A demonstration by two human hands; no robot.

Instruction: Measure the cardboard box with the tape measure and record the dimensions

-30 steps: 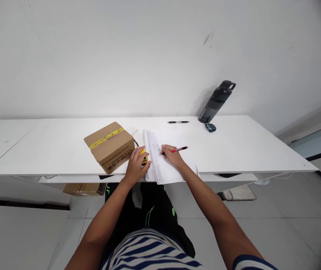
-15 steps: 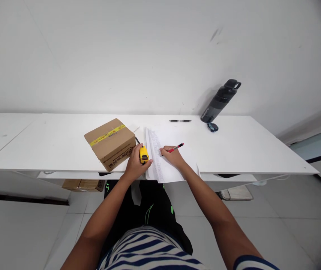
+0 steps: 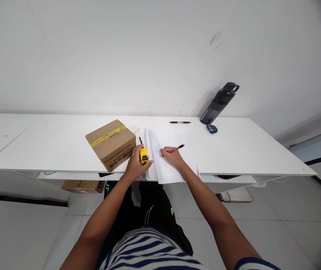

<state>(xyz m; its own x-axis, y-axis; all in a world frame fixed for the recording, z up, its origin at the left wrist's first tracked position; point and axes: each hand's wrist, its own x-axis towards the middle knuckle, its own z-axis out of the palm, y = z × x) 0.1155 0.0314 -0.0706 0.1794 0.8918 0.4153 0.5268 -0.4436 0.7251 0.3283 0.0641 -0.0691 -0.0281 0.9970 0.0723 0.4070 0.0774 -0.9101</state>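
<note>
Left hand: the left hand lay on the near edge of the white surface, and its grip was closed around a yellow tape measure, with the thumb side toward the paper.
Tape measure: it stood between the cardboard box and the paper sheets, just beside both; a short dark piece showed behind it, but I could not tell if this was the blade or a strap.
Right hand: the right hand rested on the paper, and its grip was pinched on a red pen, the tip down at the written column on the left part of the sheet.
Paper sheets: they lay in front of the person and hung a little over the near edge of the surface; the writing was too small to read.
Cardboard box: closed, with a yellow tape strip over the top, turned at an angle to the edge.
Other things: a black pen lay near the wall, a dark bottle leaned against the wall, and a small blue object lay just in front of it.
How to do it well, in my judgement: keep the heel of the right hand pressed on the sheet so the overhanging paper does not slide, write with small finger movements only, and hold the tape measure quiet so it does not push the paper or the box.
</note>
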